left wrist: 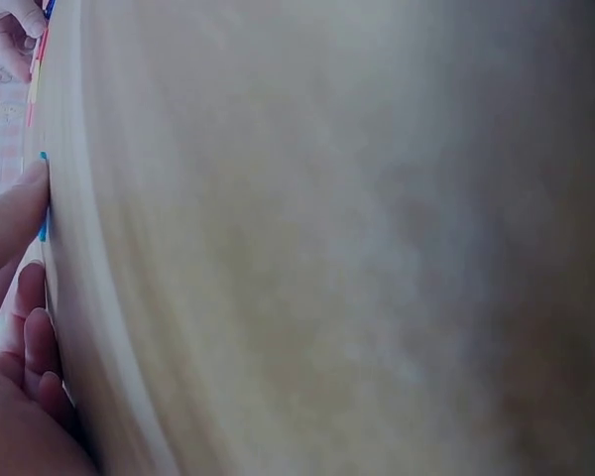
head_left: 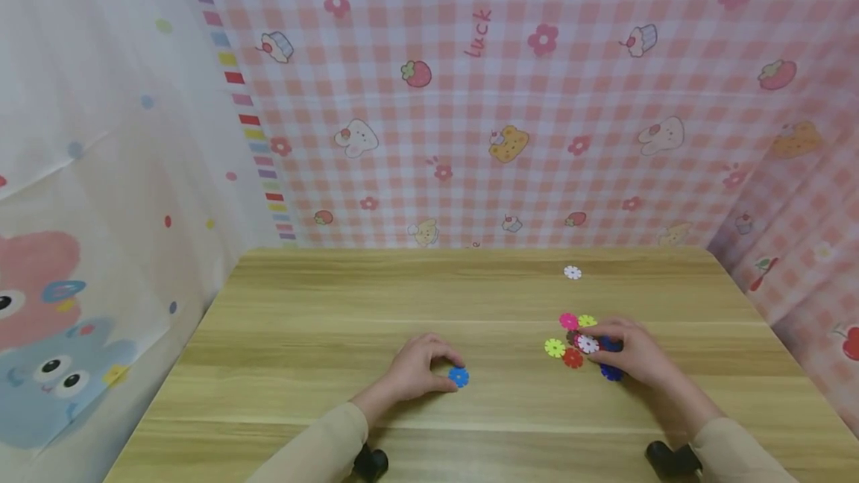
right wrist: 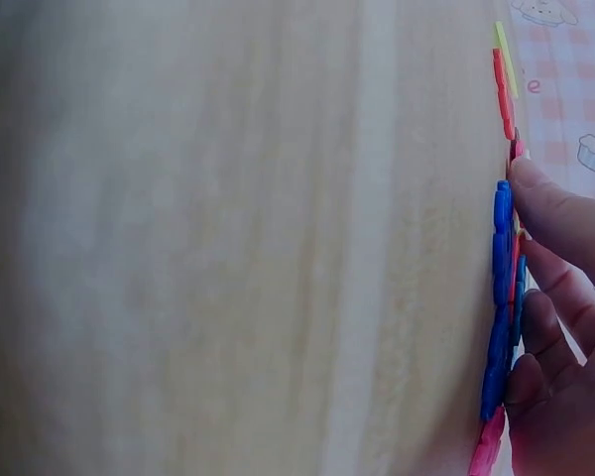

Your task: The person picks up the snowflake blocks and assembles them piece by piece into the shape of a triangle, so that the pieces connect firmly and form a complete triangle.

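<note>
A blue notched plastic disc (head_left: 459,376) lies flat on the wooden table, pinched at its edges between the thumb and a finger of my left hand (head_left: 424,368). My right hand (head_left: 636,352) reaches into a cluster of similar discs and pinches a white notched disc (head_left: 587,344) that lies over others. Round it are a pink disc (head_left: 568,320), yellow discs (head_left: 554,348) and a red disc (head_left: 573,358). Dark blue discs (head_left: 611,373) are partly hidden under the right hand; the right wrist view shows blue discs (right wrist: 500,258) edge-on beside the fingers.
One white disc (head_left: 573,272) lies apart near the table's back edge. Patterned cloth (head_left: 470,110) hangs behind the wooden table (head_left: 322,304) and at both sides. Black wrist fittings (head_left: 671,459) show below both sleeves.
</note>
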`<state>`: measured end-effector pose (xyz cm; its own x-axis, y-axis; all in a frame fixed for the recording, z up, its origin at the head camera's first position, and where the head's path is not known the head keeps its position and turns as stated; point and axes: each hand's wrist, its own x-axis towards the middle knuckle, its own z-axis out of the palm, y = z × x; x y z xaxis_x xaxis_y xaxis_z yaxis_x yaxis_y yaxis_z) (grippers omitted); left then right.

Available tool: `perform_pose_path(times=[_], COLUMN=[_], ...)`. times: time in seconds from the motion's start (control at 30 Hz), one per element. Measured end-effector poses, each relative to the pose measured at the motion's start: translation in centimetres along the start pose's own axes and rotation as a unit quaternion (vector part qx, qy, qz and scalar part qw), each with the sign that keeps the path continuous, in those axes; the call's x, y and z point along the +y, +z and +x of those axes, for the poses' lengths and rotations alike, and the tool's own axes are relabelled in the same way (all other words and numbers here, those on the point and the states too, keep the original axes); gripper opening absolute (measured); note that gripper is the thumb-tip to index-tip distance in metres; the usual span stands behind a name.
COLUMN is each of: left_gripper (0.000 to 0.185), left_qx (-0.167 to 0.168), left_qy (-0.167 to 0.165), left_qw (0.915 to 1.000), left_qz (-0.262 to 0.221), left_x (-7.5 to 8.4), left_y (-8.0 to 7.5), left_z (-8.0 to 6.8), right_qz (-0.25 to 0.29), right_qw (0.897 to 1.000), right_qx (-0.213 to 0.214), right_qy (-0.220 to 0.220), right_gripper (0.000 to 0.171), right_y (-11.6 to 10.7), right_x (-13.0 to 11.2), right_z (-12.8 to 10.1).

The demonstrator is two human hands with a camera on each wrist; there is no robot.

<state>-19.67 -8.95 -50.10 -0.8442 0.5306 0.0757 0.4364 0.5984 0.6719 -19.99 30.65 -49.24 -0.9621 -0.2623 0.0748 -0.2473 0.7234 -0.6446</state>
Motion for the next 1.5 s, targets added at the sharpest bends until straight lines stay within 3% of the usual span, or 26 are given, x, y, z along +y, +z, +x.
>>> perform_pose_path(times=[0.43, 0.77, 0.97, 1.17, 1.37, 1.5], left_gripper=[0.031, 0.029, 0.025, 0.024, 0.023, 0.023], left_qx=[0.009, 0.011, 0.002, -0.011, -0.014, -0.015], left_qy=[0.011, 0.03, 0.009, -0.031, -0.059, -0.072], left_qw=[0.9999, 0.9947, 0.9929, 0.9899, 0.9816, 0.9717], left_qz=[-0.001, -0.097, -0.119, -0.138, -0.181, -0.224], left_x=[-0.2, -0.3, -0.5, -0.3, 0.2, 0.7], left_y=[0.1, 0.1, -0.1, -0.4, -0.7, -0.7], left_z=[0.0, 0.1, 0.1, 0.1, -0.1, -0.2], right_qz=[0.005, 0.0, 0.008, 0.043, 0.11, 0.13], right_qw=[0.999, 1.0, 1.0, 0.999, 0.993, 0.991], right_qx=[0.016, 0.028, 0.025, -0.008, -0.028, -0.013], right_qy=[-0.032, -0.012, -0.01, 0.005, -0.004, -0.025], right_gripper=[0.031, 0.033, 0.033, 0.032, 0.033, 0.033], right_y=[0.0, -0.2, -0.3, 0.0, 1.2, 2.1], right_x=[0.4, 0.2, -0.8, -2.7, -4.3, -5.5], right_z=[0.1, 0.1, 0.1, 0.2, 0.2, 0.2])
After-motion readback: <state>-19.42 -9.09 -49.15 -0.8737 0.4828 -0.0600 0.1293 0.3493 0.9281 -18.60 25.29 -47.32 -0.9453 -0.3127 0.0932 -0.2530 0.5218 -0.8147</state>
